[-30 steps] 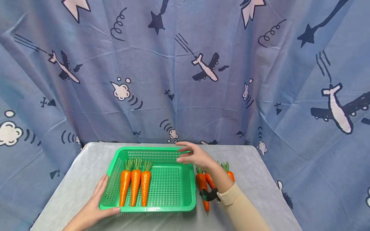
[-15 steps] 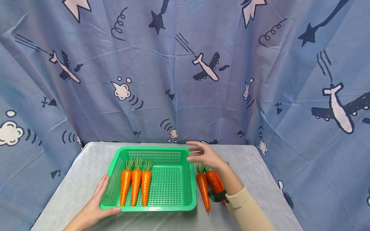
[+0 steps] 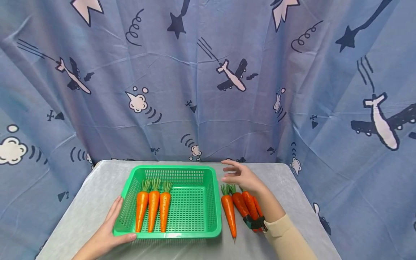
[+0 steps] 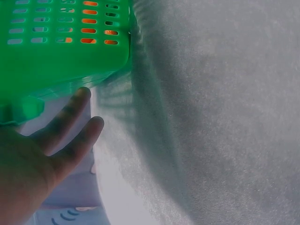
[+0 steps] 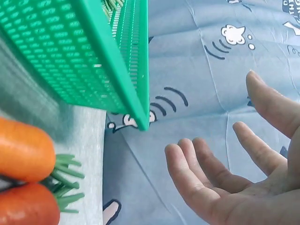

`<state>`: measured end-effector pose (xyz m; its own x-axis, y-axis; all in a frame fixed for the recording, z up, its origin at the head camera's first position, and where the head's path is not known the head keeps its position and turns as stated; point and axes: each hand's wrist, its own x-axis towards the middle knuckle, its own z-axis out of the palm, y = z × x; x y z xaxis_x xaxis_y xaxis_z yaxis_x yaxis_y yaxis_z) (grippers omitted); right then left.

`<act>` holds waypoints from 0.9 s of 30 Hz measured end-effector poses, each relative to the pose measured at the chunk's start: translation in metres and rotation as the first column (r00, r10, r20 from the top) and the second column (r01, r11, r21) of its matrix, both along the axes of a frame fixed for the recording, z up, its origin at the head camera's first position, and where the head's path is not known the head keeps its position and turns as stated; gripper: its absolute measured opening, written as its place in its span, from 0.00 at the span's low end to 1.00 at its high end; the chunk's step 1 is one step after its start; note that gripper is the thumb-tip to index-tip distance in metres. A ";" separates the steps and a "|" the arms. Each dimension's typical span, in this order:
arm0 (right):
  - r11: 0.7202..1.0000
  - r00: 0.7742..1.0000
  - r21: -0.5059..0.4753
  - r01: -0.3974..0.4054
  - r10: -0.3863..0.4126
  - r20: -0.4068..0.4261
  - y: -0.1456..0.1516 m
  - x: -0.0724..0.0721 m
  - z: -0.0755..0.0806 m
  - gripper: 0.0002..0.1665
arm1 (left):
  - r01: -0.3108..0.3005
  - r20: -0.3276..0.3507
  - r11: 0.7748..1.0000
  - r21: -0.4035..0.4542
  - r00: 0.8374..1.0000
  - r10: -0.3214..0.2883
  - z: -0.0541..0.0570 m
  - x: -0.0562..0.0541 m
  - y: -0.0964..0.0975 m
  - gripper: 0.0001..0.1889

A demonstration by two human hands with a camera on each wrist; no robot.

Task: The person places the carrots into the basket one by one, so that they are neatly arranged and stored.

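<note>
Carrots point(image 3: 164, 211), three in a row, lie in the green basket point(image 3: 178, 235). More carrots point(image 3: 229, 216) lie beside it on the gray table point(image 3: 282, 191). The right hand point(image 3: 244, 178) is near these, fingers apart. The left hand point(image 3: 108, 228) touches the basket, fingers straight. A blue curtain point(image 3: 172, 90) hangs behind.

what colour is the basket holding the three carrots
The basket is bright green, best seen in the head view.

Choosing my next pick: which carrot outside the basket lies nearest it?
The leftmost loose carrot, beside the green basket; the other loose carrots lie farther right.
</note>
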<state>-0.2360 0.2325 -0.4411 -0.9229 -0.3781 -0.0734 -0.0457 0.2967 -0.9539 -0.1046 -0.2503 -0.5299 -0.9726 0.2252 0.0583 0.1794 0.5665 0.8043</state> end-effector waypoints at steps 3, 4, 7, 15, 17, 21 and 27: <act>1.000 1.000 -0.006 0.005 -0.005 0.012 0.007 0.001 -0.002 0.40 | 0.000 0.001 1.000 0.002 1.000 0.000 0.000 0.000 0.000 0.63; 1.000 1.000 -0.007 0.009 -0.009 0.017 0.009 0.001 -0.003 0.40 | 0.000 -0.002 1.000 0.002 1.000 0.000 0.000 0.000 0.000 0.63; 1.000 1.000 -0.014 0.014 -0.014 0.016 0.014 0.002 -0.006 0.41 | 0.000 -0.014 1.000 0.000 1.000 0.000 -0.001 0.000 0.000 0.64; 0.999 0.999 0.006 0.035 -0.035 0.006 0.024 0.004 -0.009 0.39 | -0.002 -0.003 1.000 -0.006 1.000 0.002 -0.001 0.000 0.000 0.63; 0.999 0.999 0.006 0.041 -0.041 0.008 0.026 0.005 -0.010 0.38 | 0.000 -0.006 1.000 -0.006 1.000 0.000 -0.001 0.000 0.000 0.63; 0.998 0.998 0.005 0.059 -0.059 0.012 0.032 0.006 -0.012 0.38 | 0.001 -0.010 1.000 -0.005 1.000 -0.001 -0.001 -0.001 0.000 0.63; 0.995 0.995 0.015 0.099 -0.099 0.019 0.044 0.008 -0.018 0.40 | -0.003 0.005 1.000 -0.003 1.000 0.003 0.000 0.000 0.000 0.63</act>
